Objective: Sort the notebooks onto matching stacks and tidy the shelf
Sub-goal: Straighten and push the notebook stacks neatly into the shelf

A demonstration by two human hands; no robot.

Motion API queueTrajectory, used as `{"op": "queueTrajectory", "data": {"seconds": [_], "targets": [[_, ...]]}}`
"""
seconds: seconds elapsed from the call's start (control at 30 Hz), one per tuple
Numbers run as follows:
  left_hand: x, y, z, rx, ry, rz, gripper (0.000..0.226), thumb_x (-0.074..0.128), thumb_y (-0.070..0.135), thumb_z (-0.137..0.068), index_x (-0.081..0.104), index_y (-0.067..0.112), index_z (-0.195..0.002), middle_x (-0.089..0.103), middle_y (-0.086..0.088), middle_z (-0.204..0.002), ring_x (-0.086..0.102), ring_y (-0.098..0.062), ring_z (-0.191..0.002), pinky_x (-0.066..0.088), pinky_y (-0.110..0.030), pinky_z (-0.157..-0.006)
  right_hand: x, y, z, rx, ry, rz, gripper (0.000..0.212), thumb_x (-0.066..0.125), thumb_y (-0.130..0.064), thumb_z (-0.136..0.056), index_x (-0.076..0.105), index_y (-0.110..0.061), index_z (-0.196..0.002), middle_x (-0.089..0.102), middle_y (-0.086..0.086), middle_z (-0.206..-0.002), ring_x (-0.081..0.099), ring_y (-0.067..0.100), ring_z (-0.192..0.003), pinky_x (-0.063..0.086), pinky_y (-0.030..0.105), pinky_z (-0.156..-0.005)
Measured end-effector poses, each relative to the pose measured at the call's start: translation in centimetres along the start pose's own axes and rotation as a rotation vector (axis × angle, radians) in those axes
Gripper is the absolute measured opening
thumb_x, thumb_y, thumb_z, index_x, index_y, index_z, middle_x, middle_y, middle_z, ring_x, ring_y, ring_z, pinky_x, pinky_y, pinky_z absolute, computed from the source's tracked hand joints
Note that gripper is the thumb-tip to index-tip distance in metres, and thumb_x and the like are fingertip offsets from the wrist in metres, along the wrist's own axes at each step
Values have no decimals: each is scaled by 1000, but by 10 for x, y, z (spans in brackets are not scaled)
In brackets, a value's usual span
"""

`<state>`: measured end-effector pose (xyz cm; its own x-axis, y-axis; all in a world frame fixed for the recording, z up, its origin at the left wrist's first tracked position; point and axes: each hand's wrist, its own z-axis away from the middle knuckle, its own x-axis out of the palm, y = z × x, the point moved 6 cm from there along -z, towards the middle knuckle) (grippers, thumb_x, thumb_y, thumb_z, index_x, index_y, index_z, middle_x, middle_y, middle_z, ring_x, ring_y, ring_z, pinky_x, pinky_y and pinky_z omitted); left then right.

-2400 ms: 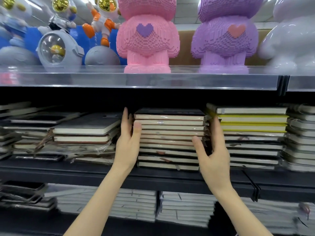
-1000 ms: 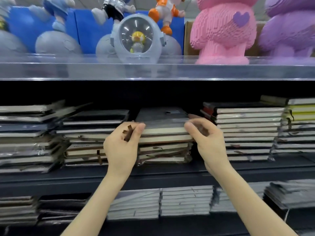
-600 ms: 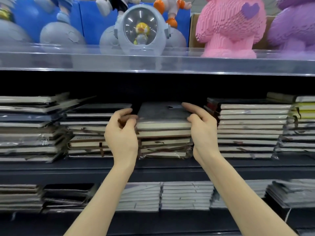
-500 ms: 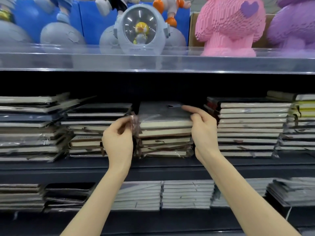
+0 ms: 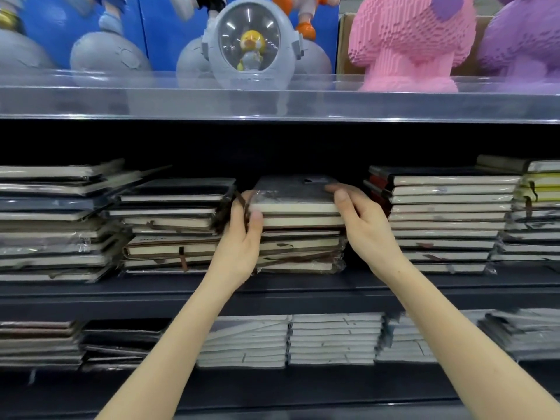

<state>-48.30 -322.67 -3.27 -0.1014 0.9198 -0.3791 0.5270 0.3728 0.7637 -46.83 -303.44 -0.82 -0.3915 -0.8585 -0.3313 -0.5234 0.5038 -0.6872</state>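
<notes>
On the middle shelf (image 5: 272, 294), dark board, front edge facing the viewer: five stacks of plastic-wrapped notebooks laid flat, page edges outward. Centre stack (image 5: 300, 250): cream page edges, brown ribbon markers trailing across the lower volumes, loose wrap bulging at its right foot. Top notebook (image 5: 295, 197) of that stack: dark grey cover, lying flat on the pile, gripped at both front corners. Left hand (image 5: 242, 241): thumb pressed against the front page edges at the left corner, fingers curled round the stack's left side, a dark ribbon caught between them; clamped on the top notebook. Right hand (image 5: 365, 225): thumb lying across the cover's right front corner, fingers tucked down the right side of the stack; likewise closed on the top notebook. Stack just left (image 5: 172, 225): dark covers, a brown-bound volume low down, unevenly aligned. Far-left stack (image 5: 51, 222): skewed, wrap crumpled. Stack to the right (image 5: 445, 219): neat, dark and red spines. Far-right stack (image 5: 538, 207): includes yellow covers. Upper shelf, behind a clear guard (image 5: 272, 101): astronaut-helmet lamp (image 5: 250, 43), pink brick-built figure (image 5: 409, 43), purple one beside it. Lower shelf: further stacks of pale notebooks (image 5: 291, 341).
</notes>
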Motion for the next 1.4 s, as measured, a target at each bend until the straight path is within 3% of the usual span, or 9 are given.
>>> {"op": "queueTrajectory", "data": {"seconds": [0.1, 0.23, 0.43, 0.67, 0.9, 1.0, 1.1, 1.17, 1.4], "targets": [[0, -8, 5, -39, -102, 8, 64, 52, 47, -89, 4, 56, -131, 37, 18, -143, 38, -7, -130, 31, -10, -91, 1, 7, 7, -13, -98, 74, 33, 46, -47, -93, 45, -44, -125, 42, -19, -138, 35, -26, -114, 33, 6, -95], [-5, -22, 13, -56, -160, -131, 101, 70, 35, -82, -9, 43, -144, 26, 25, -129, 31, 4, -116, 29, -9, -91, 3, 15, 20, 24, -198, -8, 67, 70, -42, -79, 29, -52, -132, 35, -35, -133, 29, -36, -108, 32, -6, -84], [-5, -23, 15, -48, -74, -101, 90, 66, 29, -86, -2, 43, -142, 24, 24, -130, 25, 4, -116, 24, -14, -96, 8, 17, 20, 4, -166, -66, 71, 74, -28, -80, 31, -46, -133, 41, -21, -139, 39, -1, -131, 36, 28, -111], [-5, -32, 13, -64, -39, -54, 89, 67, 29, -84, 8, 32, -150, 31, 10, -151, 28, -5, -137, 24, -19, -104, 3, 16, 25, -15, -131, -65, 69, 75, -18, -80, 37, -47, -129, 46, -24, -135, 44, 1, -128, 39, 31, -109], [-5, -31, 11, -75, -23, -164, 87, 61, 33, -89, 0, 31, -151, 36, 3, -150, 43, -7, -119, 34, -8, -79, -1, 20, 26, -17, -84, 40, 86, 78, -29, -76, 23, -52, -138, 34, -32, -142, 35, -1, -134, 35, 32, -111], [-8, -33, 19, -107, 80, -161, 80, 67, 38, -83, 22, 25, -148, 53, 1, -134, 52, -14, -115, 36, -12, -81, -1, 31, 33, 68, -35, 48, 96, 75, -41, -74, 12, -45, -147, 27, -29, -143, 31, -3, -132, 33, 26, -107], [-4, -36, 25, -97, 142, -233, 39, 71, 38, -80, 58, 18, -110, 58, 21, -90, 54, 2, -82, 36, 1, -64, 5, 45, 40, 208, -58, -64, 95, 75, -38, -76, 15, -34, -150, 32, -25, -137, 37, 3, -131, 36, 23, -106], [-3, -35, 25, -80, 157, -237, 26, 72, 40, -78, 60, 21, -91, 56, 24, -79, 53, 4, -74, 37, 1, -60, 6, 49, 43, 257, -76, -128, 94, 78, -27, -77, 19, -32, -150, 40, -22, -135, 46, 1, -123, 40, 13, -97], [-5, -33, 23, -122, 261, -148, 45, 74, 38, -78, 68, 7, -109, 67, 4, -101, 54, -5, -100, 37, -19, -83, 0, 58, 44, 268, -35, -50, 86, 84, -20, -69, 40, -22, -143, 68, -14, -109, 63, 2, -105, 48, 29, -98]]}}
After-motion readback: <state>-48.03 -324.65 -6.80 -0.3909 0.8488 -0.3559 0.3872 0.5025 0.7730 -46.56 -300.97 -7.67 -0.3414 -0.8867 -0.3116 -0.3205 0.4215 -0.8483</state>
